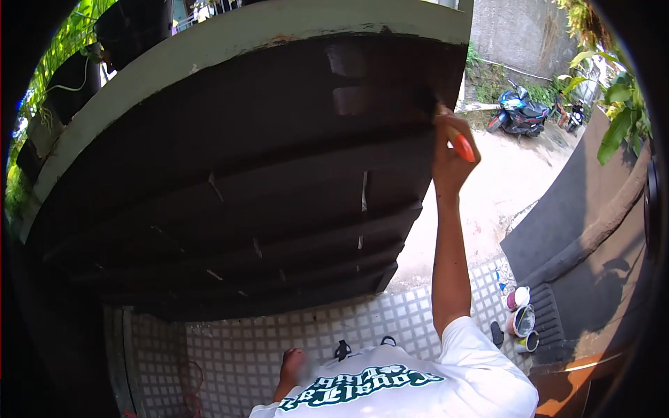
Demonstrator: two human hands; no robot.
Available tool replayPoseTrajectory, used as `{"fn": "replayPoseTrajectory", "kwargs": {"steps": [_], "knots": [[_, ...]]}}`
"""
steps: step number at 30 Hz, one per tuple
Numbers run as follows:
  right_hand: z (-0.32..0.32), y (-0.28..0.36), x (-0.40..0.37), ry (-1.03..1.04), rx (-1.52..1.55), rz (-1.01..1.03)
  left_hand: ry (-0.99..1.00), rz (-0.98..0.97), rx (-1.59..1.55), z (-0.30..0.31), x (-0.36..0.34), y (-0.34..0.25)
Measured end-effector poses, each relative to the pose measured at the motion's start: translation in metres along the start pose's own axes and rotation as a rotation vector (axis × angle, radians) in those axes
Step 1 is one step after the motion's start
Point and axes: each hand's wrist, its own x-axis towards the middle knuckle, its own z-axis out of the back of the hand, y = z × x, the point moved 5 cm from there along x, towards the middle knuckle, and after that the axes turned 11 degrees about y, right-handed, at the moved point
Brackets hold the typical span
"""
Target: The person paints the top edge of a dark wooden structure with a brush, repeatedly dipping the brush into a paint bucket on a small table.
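My right hand [449, 157] is raised and closed around a paintbrush with an orange handle [462, 145]. The dark bristles [433, 104] touch the right edge of a large dark brown slatted gate panel [244, 188]. A pale green frame [230, 42] runs along the panel's top. My left hand is out of sight. Low in the view are my white printed T-shirt [411, 383] and a bare foot [291, 364].
Three small paint tins [521, 320] stand on the checkered tile floor [334, 327] at the right. Beyond the gate lie a concrete yard, a parked blue scooter [518, 115] and a distant person [559, 106]. Plants [620, 111] and a dark ramp edge sit at the right.
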Motion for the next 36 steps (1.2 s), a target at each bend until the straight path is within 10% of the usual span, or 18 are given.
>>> {"fn": "replayPoseTrajectory", "kwargs": {"steps": [5, 15, 22, 28, 36], "knots": [[-0.042, 0.032, -0.022, 0.091, -0.257, 0.049, 0.015, 0.046, -0.07, 0.015, -0.013, 0.038], [-0.107, 0.068, -0.063, 0.346, 0.351, -0.07, 0.053, 0.008, -0.056, 0.027, -0.006, 0.051], [-0.008, 0.016, -0.026, 0.042, -0.25, 0.062, 0.024, 0.081, -0.022, 0.056, 0.018, 0.048], [-0.083, 0.062, -0.059, 0.258, -0.264, 0.038, 0.003, 0.083, -0.045, 0.055, 0.013, 0.051], [-0.137, 0.097, -0.08, 0.408, 0.471, -0.043, -0.032, 0.056, -0.065, 0.017, 0.004, 0.044]]}}
